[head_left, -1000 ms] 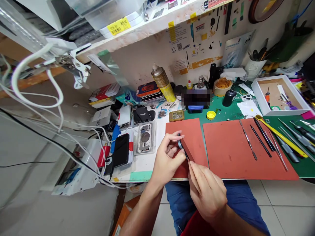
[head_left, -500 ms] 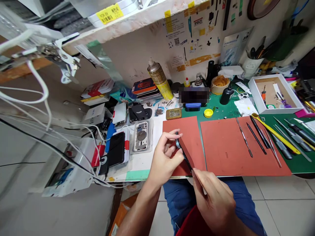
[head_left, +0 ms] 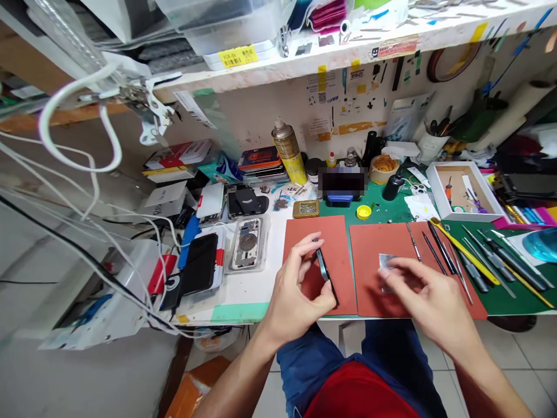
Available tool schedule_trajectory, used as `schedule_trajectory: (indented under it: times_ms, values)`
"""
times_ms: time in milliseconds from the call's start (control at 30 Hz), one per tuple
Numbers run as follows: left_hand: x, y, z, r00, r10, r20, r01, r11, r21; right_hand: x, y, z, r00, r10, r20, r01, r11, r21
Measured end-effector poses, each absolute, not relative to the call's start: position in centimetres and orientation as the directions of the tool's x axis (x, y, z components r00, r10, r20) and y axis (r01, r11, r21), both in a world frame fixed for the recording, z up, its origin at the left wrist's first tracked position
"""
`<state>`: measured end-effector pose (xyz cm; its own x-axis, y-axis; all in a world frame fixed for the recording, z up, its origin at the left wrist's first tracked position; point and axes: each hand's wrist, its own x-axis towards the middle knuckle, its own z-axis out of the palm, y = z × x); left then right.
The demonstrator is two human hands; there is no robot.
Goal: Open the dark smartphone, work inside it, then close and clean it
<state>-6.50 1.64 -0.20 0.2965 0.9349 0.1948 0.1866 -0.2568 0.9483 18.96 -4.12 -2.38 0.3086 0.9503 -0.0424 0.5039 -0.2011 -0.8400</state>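
My left hand grips a dark phone by its two ends, thumb at the near end and fingers at the far end. The phone stands tilted on its edge over the left red-brown mat, its narrow side facing up. Over the right mat, the thumb and forefinger of my right hand pinch a small thin silvery sheet. The fingertips cover part of the sheet, and whether it touches the mat is hard to tell. The two hands are apart.
Picks and a yellow brush lie on the right side. An opened phone housing and a black phone lie to the left. Behind stand a spray can and a white tray. White cables hang at left.
My right hand has left the phone's near end and moved right, over the right mat, with the thin sheet. My left hand keeps hold of the phone. The head view has shifted.
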Motion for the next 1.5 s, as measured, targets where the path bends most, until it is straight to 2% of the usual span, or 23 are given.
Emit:
schedule_trajectory:
  times_ms: [33, 100, 167, 367, 667, 1133, 1500]
  values:
    - [-6.5, 1.3, -0.2, 0.321, 0.921, 0.222, 0.221, -0.301, 0.928, 17.7, -4.3, -1.2, 0.183, 0.98, -0.078, 0.322, -0.135, -0.937]
    - [-6.5, 0.7, -0.3, 0.376, 0.889, 0.262, 0.276, -0.377, 0.884, 15.6, -4.3, 1.0, -0.011, 0.992, -0.124, 0.055, -0.123, -0.991]
    - [-6.5, 0.1, -0.5, 0.425, 0.856, 0.294, 0.308, -0.442, 0.842, 14.2, -3.8, 2.6, -0.101, 0.98, -0.173, -0.021, -0.176, -0.984]
    - [-6.6, -0.8, -1.0, 0.51, 0.75, 0.422, 0.324, -0.621, 0.713, 14.2, -2.7, 4.0, -0.182, 0.93, -0.318, -0.007, -0.325, -0.946]
    - [-6.6, -1.2, -1.4, 0.546, 0.698, 0.464, 0.322, -0.686, 0.653, 14.4, -1.7, 4.6, -0.198, 0.865, -0.46, 0.092, -0.451, -0.888]
    - [-7.1, -1.1, -2.0, 0.544, 0.688, 0.479, 0.324, -0.7, 0.637, 14.5, 0.5, 5.1, -0.148, 0.887, -0.437, 0.166, -0.414, -0.895]
    - [-7.2, -1.0, -2.2, 0.523, 0.686, 0.505, 0.292, -0.702, 0.65, 14.3, 1.1, 5.2, -0.157, 0.924, -0.349, 0.117, -0.333, -0.935]
